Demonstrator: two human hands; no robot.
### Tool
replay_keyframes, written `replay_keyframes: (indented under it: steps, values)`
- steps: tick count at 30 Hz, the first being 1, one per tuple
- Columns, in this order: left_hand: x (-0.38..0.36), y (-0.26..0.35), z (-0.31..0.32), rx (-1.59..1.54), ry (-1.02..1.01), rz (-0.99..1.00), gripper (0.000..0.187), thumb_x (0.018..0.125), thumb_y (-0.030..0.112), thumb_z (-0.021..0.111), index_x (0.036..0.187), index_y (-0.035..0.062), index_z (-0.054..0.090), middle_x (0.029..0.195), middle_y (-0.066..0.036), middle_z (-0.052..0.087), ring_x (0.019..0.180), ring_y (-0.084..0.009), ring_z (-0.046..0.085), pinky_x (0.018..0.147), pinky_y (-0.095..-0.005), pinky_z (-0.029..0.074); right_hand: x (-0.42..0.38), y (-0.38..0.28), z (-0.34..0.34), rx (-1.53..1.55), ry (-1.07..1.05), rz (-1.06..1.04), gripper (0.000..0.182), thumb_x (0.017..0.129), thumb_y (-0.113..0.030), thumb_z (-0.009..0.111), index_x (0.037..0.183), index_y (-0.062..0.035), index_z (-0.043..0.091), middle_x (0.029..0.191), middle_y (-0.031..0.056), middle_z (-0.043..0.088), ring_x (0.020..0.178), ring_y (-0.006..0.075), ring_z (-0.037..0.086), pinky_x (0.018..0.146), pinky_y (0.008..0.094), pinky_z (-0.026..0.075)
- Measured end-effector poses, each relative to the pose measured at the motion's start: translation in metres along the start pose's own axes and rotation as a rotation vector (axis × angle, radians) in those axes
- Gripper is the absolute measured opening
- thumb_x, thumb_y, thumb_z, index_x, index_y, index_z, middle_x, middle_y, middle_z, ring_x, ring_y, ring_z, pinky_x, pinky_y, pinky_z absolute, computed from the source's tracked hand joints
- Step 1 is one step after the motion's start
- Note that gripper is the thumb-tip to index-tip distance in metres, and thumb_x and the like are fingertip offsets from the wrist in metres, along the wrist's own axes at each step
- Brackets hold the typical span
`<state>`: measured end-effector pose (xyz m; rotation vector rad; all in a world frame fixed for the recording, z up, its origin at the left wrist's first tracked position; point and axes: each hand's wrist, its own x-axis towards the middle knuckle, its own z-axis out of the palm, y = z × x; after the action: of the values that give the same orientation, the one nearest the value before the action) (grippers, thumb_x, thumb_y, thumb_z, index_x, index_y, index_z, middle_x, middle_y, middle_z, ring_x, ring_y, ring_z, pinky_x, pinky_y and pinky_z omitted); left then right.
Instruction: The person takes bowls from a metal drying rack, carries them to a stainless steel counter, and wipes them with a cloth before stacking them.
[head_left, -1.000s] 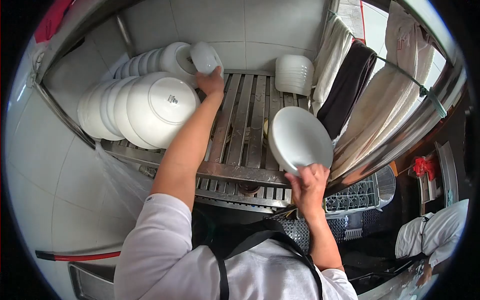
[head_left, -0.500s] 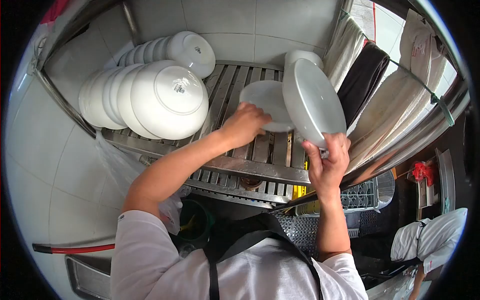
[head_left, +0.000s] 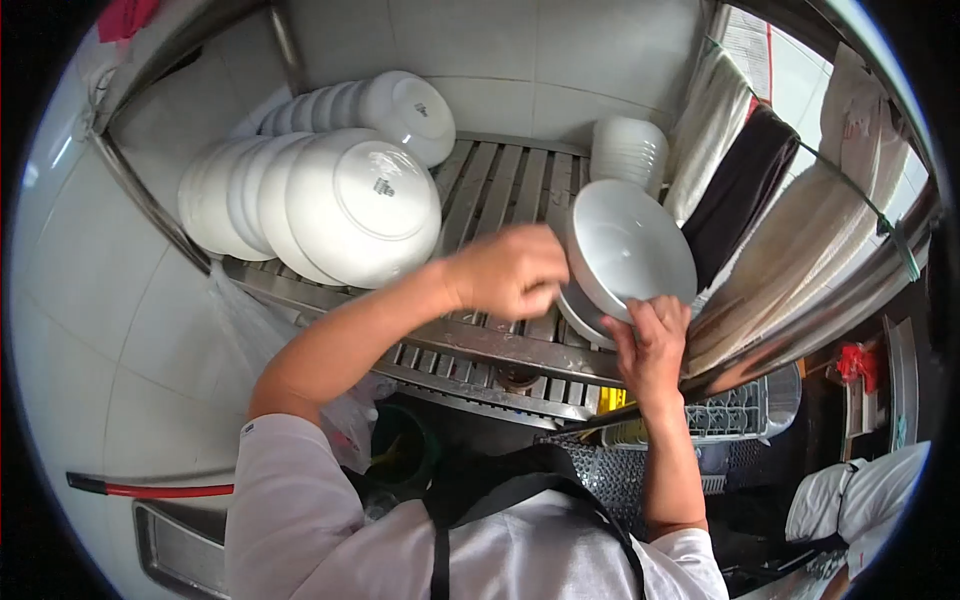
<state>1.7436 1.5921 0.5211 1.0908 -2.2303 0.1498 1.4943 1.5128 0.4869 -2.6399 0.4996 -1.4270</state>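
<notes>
My right hand grips the near rim of a deep white bowl, thumb outside the curve and fingers over the edge. The bowl tilts with its inside facing up toward me. Below it, a second white bowl shows only as a strip of rim and wall on the slatted rack. Just left of the bowls is my left hand, slightly blurred, its fingers curled in a loose fist with nothing visible in them.
Two rows of white bowls lean on their sides at the rack's left. Small nested bowls stand at the back right. Cloths hang from a line along the right rail. A crate sits below, and another person is at lower right.
My right hand has lowered the bowl from a steep tilt to lie over the second bowl. My left hand has come off the second bowl, its fingers now curled.
</notes>
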Motion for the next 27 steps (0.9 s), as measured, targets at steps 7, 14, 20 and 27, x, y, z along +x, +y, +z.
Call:
replay_keyframes:
  steps: [7, 14, 20, 27]
  values:
    - [0.009, -0.173, -0.134, 0.57, 0.311, -0.945, 0.052, 0.084, 0.042, 0.069, 0.113, -0.0007, 0.064, 0.112, -0.023, 0.067, 0.107, -0.0387, 0.064, 0.092, -0.0476, 0.051, -0.01, -0.004, -0.009, -0.031, -0.098, -0.014, 0.025, 0.069, -0.013, 0.082, 0.089, -0.0077, 0.068, 0.076, 0.0039, 0.053, 0.076, 0.026, 0.053, 0.072, 0.0398, 0.038]
    - [-0.065, -0.327, -0.209, 0.647, -0.023, -1.458, 0.068, 0.079, 0.05, 0.074, 0.131, 0.0088, 0.064, 0.137, -0.016, 0.061, 0.129, -0.0351, 0.057, 0.105, -0.0434, 0.047, -0.017, -0.009, -0.012, -0.085, -0.118, -0.007, 0.027, 0.069, -0.016, 0.082, 0.09, -0.0093, 0.067, 0.077, 0.0035, 0.054, 0.079, 0.0258, 0.055, 0.073, 0.041, 0.04]
    - [-0.034, -0.265, -0.198, 0.781, -0.062, -1.6, 0.064, 0.077, 0.047, 0.077, 0.131, 0.0134, 0.066, 0.137, -0.015, 0.062, 0.128, -0.0304, 0.058, 0.106, -0.0431, 0.046, -0.009, -0.018, -0.025, -0.124, -0.235, 0.017, 0.038, 0.069, -0.024, 0.082, 0.098, -0.0077, 0.062, 0.085, 0.008, 0.056, 0.085, 0.0298, 0.055, 0.079, 0.044, 0.04]
    - [-0.025, -0.29, -0.186, 0.486, 0.23, -1.477, 0.068, 0.06, 0.034, 0.086, 0.117, -0.0003, 0.069, 0.124, -0.02, 0.067, 0.114, -0.0294, 0.067, 0.098, -0.0353, 0.053, -0.011, -0.016, -0.017, -0.166, -0.243, 0.031, 0.035, 0.068, -0.023, 0.082, 0.09, -0.0084, 0.06, 0.083, 0.0076, 0.055, 0.084, 0.0297, 0.055, 0.078, 0.0447, 0.04]
